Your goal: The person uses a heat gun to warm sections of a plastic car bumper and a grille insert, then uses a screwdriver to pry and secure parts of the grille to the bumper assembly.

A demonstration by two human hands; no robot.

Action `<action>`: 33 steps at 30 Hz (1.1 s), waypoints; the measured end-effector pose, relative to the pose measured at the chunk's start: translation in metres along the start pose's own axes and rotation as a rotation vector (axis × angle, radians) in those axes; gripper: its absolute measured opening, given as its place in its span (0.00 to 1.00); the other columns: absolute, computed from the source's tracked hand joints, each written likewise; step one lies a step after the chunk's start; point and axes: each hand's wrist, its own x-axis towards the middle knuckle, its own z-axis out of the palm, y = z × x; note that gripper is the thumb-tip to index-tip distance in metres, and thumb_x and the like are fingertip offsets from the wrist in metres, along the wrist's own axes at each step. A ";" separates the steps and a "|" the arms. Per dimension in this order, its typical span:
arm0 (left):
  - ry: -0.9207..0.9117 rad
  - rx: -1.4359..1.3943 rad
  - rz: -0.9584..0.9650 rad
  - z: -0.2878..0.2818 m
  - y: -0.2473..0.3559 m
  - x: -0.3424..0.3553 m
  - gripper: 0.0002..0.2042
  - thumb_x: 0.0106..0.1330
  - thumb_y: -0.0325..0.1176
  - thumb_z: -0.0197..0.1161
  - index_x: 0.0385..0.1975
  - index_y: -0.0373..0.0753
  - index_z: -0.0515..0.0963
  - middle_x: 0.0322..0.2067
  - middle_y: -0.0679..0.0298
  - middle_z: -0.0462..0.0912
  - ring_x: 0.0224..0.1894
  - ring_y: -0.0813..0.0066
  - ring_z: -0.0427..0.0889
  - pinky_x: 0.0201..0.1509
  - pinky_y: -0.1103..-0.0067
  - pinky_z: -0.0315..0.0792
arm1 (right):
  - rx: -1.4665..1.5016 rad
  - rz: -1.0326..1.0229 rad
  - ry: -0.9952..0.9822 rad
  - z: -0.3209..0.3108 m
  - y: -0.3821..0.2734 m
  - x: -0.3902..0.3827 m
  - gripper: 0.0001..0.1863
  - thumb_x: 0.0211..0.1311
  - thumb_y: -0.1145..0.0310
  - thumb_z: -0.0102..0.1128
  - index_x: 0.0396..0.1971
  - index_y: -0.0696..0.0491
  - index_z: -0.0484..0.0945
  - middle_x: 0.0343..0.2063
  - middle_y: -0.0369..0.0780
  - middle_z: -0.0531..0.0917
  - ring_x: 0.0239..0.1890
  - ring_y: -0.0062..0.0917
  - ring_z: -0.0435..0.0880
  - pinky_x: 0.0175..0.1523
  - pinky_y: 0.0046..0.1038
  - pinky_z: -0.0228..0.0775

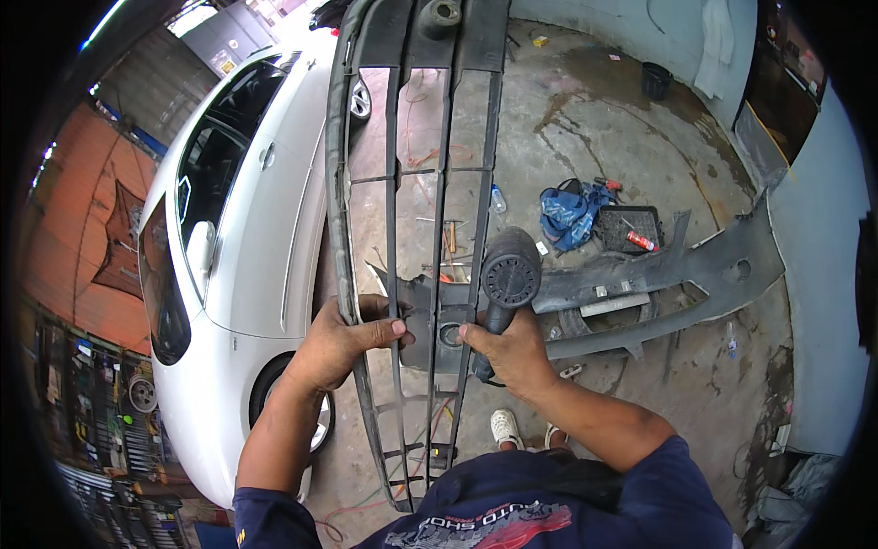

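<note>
A long black plastic car grille (pixel 440 229) with narrow slats stands up in front of me, running from the top of the view down to my body. My left hand (pixel 338 346) is closed round its left side, thumb across a slat. In my right hand (pixel 517 355) is a black heat gun (pixel 510 274), gripped by its handle with its round vented back end facing up. The right thumb reaches to the grille's right edge. The gun's nozzle is hidden from view.
A white car (pixel 265 247) stands close on my left. Beyond the grille, a dark bumper (pixel 695 265) lies on the concrete floor. Near it are a blue bag (pixel 572 215), a black tray (pixel 611 229), a red can (pixel 642 241) and a bottle (pixel 497 199). A black bucket (pixel 655 80) stands by the far wall.
</note>
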 end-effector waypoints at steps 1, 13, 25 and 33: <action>-0.048 -0.013 -0.004 0.001 -0.001 0.001 0.26 0.62 0.35 0.79 0.56 0.25 0.83 0.42 0.53 0.89 0.44 0.66 0.88 0.58 0.70 0.79 | 0.023 0.014 -0.016 -0.003 0.002 -0.001 0.17 0.62 0.74 0.73 0.48 0.60 0.78 0.36 0.40 0.87 0.39 0.25 0.90 0.47 0.28 0.83; -0.518 -0.271 -0.035 0.002 -0.018 0.015 0.33 0.46 0.41 0.80 0.51 0.24 0.86 0.34 0.52 0.88 0.35 0.63 0.86 0.43 0.71 0.73 | 0.227 0.165 -0.303 -0.022 -0.004 0.002 0.18 0.64 0.71 0.71 0.52 0.60 0.79 0.42 0.41 0.86 0.46 0.28 0.90 0.56 0.33 0.83; -0.445 -0.253 -0.035 -0.010 -0.031 0.022 0.32 0.49 0.39 0.79 0.53 0.22 0.84 0.36 0.49 0.89 0.37 0.62 0.89 0.51 0.70 0.79 | 0.217 0.144 -0.305 -0.023 -0.001 -0.003 0.16 0.65 0.74 0.71 0.50 0.59 0.80 0.41 0.39 0.87 0.44 0.27 0.89 0.53 0.33 0.83; -0.158 -0.109 0.064 0.008 -0.015 -0.003 0.25 0.62 0.34 0.79 0.55 0.25 0.83 0.41 0.53 0.89 0.46 0.66 0.90 0.55 0.73 0.79 | 0.204 0.133 -0.213 -0.019 -0.004 -0.005 0.14 0.65 0.74 0.71 0.46 0.57 0.77 0.38 0.40 0.87 0.42 0.27 0.90 0.51 0.32 0.83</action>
